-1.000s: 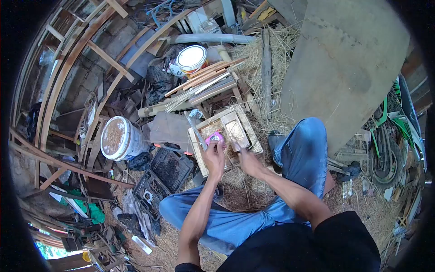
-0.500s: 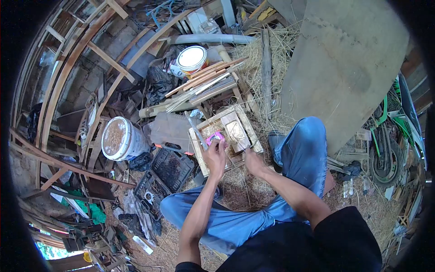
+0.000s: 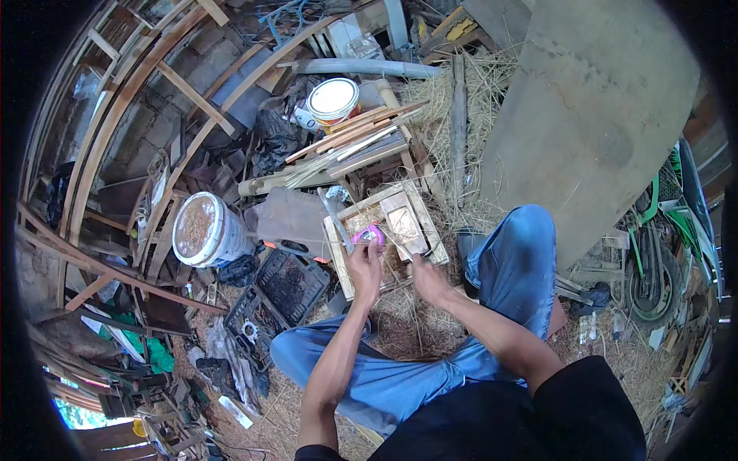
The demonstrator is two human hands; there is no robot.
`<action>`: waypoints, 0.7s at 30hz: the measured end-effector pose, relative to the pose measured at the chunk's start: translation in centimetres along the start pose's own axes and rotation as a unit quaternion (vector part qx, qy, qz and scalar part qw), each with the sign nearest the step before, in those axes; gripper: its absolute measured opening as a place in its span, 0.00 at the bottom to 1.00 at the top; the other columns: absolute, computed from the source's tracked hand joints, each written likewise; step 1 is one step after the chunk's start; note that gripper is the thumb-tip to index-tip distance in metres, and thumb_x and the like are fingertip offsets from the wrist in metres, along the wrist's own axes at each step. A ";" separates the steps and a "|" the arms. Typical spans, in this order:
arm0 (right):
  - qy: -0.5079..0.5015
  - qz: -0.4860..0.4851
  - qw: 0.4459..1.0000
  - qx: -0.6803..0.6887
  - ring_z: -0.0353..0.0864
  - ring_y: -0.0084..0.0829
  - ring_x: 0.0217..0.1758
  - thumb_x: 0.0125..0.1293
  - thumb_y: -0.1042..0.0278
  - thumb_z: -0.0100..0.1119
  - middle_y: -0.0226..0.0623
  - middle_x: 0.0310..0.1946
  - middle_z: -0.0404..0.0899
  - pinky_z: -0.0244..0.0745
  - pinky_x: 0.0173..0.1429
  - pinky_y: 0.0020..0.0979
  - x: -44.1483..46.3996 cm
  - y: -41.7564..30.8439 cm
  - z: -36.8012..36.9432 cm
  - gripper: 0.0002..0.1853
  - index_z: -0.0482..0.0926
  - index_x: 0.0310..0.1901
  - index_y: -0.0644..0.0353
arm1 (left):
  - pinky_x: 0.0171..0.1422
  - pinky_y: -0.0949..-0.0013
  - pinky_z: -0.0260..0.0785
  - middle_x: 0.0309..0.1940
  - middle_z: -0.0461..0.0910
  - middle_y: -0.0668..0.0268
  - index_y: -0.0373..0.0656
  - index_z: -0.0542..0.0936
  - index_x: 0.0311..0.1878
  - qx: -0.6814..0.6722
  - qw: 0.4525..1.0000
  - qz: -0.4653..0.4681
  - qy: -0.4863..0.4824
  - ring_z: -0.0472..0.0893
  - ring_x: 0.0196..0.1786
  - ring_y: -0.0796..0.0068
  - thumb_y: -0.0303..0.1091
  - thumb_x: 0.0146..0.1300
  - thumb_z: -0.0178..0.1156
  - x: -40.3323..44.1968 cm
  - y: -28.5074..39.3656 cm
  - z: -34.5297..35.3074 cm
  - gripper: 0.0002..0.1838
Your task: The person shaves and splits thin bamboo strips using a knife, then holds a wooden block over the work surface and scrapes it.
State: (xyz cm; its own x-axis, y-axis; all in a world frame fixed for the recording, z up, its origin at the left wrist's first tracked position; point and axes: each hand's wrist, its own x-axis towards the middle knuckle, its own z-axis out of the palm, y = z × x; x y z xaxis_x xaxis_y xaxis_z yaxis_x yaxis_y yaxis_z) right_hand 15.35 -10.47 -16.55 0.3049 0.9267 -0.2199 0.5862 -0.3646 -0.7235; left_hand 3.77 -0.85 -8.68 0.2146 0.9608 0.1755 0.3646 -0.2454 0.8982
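A pink tape measure (image 3: 370,233) is in the fingers of my left hand (image 3: 364,270), over the left half of a small crate-like frame of pale wood (image 3: 437,244). My right hand (image 3: 430,280) is closed at the frame's near right corner. Something small and dark shows at its fingertips, too small to name. A thin pale strip runs between the tape measure side and my right fingers; I cannot tell whether it is the tape's blade. A flat light wooden board (image 3: 401,220) lies on the frame, just beyond my right hand.
An open black tool case (image 3: 290,283) lies left of the frame. A white bucket of shavings (image 3: 201,230) and a lidded paint bucket (image 3: 333,98) stand farther off. Wood strips (image 3: 361,146) are stacked behind the frame. A large grey sheet (image 3: 592,131) leans at the right.
The view has shifted slightly. My right hand has moved a little nearer to me, off the board's near edge. My left hand keeps its hold on the tape measure.
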 end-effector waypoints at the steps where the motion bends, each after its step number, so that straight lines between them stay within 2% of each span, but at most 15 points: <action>1: 0.046 0.020 0.999 -0.010 0.78 0.63 0.41 0.67 0.72 0.42 0.69 0.32 0.75 0.72 0.44 0.54 -0.4 0.1 -0.1 0.11 0.65 0.44 0.74 | 0.35 0.69 0.73 0.25 0.83 0.56 0.33 0.80 0.36 -0.001 1.000 0.004 -0.007 0.83 0.29 0.70 0.33 0.68 0.56 0.0 0.1 0.0 0.11; 5: -0.006 0.028 0.999 -0.019 0.76 0.64 0.43 0.67 0.72 0.41 0.70 0.35 0.75 0.72 0.46 0.54 -0.2 0.7 -0.5 0.12 0.66 0.43 0.75 | 0.36 0.69 0.73 0.25 0.83 0.57 0.33 0.80 0.36 -0.006 0.999 0.024 -0.027 0.83 0.29 0.71 0.33 0.67 0.56 0.0 -1.1 0.9 0.11; 7: 0.019 0.009 1.000 -0.010 0.79 0.62 0.39 0.67 0.72 0.38 0.62 0.31 0.79 0.73 0.45 0.55 0.1 0.4 -0.4 0.16 0.63 0.53 0.70 | 0.36 0.69 0.73 0.24 0.83 0.57 0.33 0.80 0.35 -0.040 0.999 0.019 -0.023 0.83 0.29 0.70 0.32 0.67 0.56 0.3 -1.2 0.9 0.10; 8: 0.019 0.009 1.000 -0.012 0.79 0.62 0.39 0.67 0.72 0.38 0.62 0.31 0.79 0.73 0.45 0.55 0.1 0.3 -0.4 0.16 0.63 0.53 0.70 | 0.36 0.69 0.73 0.24 0.83 0.57 0.33 0.80 0.35 -0.043 0.999 0.018 -0.023 0.83 0.29 0.70 0.32 0.67 0.56 0.4 -1.2 0.7 0.10; 10: -0.068 0.012 0.996 0.061 0.80 0.60 0.37 0.68 0.70 0.41 0.60 0.30 0.79 0.73 0.41 0.53 -0.8 -4.1 -3.6 0.16 0.64 0.53 0.72 | 0.41 0.72 0.75 0.29 0.82 0.58 0.30 0.79 0.38 -0.010 0.998 -0.004 -0.058 0.84 0.34 0.73 0.28 0.68 0.53 0.5 -1.4 0.3 0.09; 11: -0.067 0.012 0.996 0.060 0.80 0.60 0.37 0.68 0.70 0.41 0.60 0.30 0.79 0.73 0.41 0.53 -0.9 -4.9 -3.8 0.16 0.64 0.53 0.72 | 0.41 0.72 0.75 0.29 0.82 0.58 0.30 0.79 0.38 -0.011 0.998 -0.005 -0.058 0.84 0.34 0.73 0.28 0.68 0.53 0.4 -1.3 0.2 0.09; 13: -0.064 -0.045 0.994 0.080 0.78 0.63 0.36 0.70 0.67 0.42 0.64 0.26 0.77 0.71 0.42 0.56 -1.1 -5.9 -4.1 0.15 0.66 0.51 0.70 | 0.40 0.71 0.75 0.30 0.82 0.59 0.29 0.78 0.38 0.060 0.995 0.031 -0.067 0.84 0.35 0.72 0.28 0.68 0.53 -0.1 -1.1 -0.2 0.10; 15: -0.064 -0.024 0.993 0.097 0.78 0.63 0.36 0.69 0.69 0.44 0.66 0.28 0.76 0.71 0.40 0.56 -1.4 -4.6 -4.1 0.14 0.66 0.48 0.72 | 0.40 0.71 0.74 0.29 0.81 0.59 0.29 0.78 0.38 0.060 0.995 0.036 -0.064 0.84 0.34 0.71 0.28 0.68 0.53 -0.5 -0.6 -0.4 0.10; 17: 0.023 -0.031 0.999 -0.002 0.78 0.64 0.37 0.67 0.71 0.44 0.69 0.30 0.76 0.71 0.41 0.56 -0.3 0.0 -1.2 0.12 0.66 0.46 0.74 | 0.40 0.71 0.74 0.29 0.81 0.59 0.29 0.78 0.38 0.059 0.995 0.043 -0.064 0.83 0.34 0.71 0.28 0.68 0.53 -0.7 -0.4 -0.4 0.10; 21: 0.018 -0.001 1.000 0.003 0.79 0.63 0.36 0.65 0.74 0.42 0.69 0.32 0.76 0.72 0.39 0.55 0.3 1.0 -0.4 0.11 0.66 0.43 0.75 | 0.41 0.71 0.74 0.30 0.82 0.57 0.29 0.78 0.38 0.058 0.991 0.072 -0.095 0.84 0.35 0.71 0.27 0.69 0.52 -0.1 -0.2 0.1 0.10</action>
State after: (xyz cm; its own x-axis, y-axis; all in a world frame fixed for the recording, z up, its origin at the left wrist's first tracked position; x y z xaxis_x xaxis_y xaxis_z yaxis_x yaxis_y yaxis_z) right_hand 16.33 -10.56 -17.03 0.3305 0.9235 -0.1949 0.5822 -0.3620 -0.7280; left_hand 3.78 -0.93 -8.98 0.4344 0.8759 0.2099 0.4163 -0.4019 0.8156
